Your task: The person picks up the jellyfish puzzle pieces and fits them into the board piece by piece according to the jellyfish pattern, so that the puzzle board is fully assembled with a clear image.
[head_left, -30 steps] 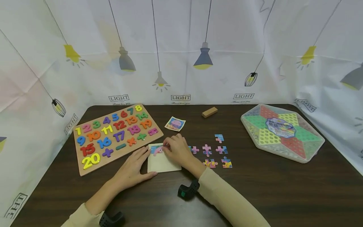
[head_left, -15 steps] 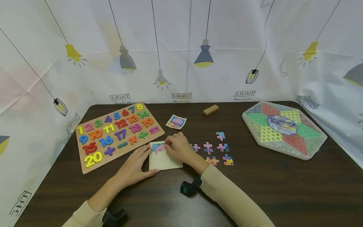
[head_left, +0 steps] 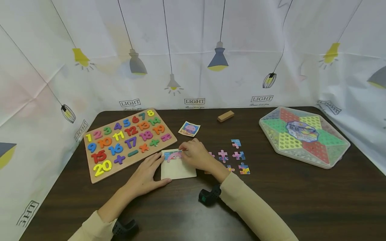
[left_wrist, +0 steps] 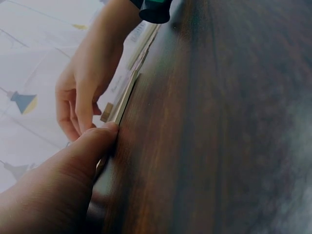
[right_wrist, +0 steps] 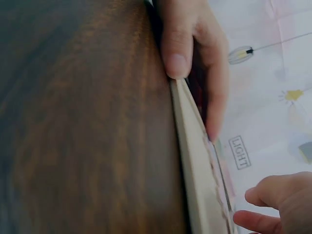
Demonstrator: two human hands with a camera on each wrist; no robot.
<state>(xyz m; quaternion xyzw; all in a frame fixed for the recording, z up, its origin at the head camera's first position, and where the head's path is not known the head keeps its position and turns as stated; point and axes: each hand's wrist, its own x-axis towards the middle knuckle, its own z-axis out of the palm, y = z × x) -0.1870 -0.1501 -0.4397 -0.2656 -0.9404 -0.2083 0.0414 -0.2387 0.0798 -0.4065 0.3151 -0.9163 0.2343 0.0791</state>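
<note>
A pale square puzzle board [head_left: 178, 170] lies on the dark table, with joined blue-and-pink puzzle pieces [head_left: 172, 155] along its top-left part. My left hand [head_left: 144, 175] lies along the board's left side, fingers extended, thumb against the lower-left edge; the left wrist view shows this thumb [left_wrist: 100, 139] on the edge. Over the top-right part, my right hand [head_left: 197, 155] has bent fingers at the pieces' right end. A gap shows between right-hand fingers [right_wrist: 261, 222] in the right wrist view, with nothing visible in it. The board under that hand is hidden.
Several loose puzzle pieces [head_left: 223, 156] lie right of the board, some partly covered by the right arm. Behind it are a small picture card [head_left: 189, 129] and a wooden block [head_left: 225, 116]. A number board [head_left: 126, 156] stands left, a hexagonal game box [head_left: 304, 137] right.
My right hand has shifted slightly right over the board, and more of the blue-and-pink picture shows. The left hand keeps its place on the board. The head view has shifted a little.
</note>
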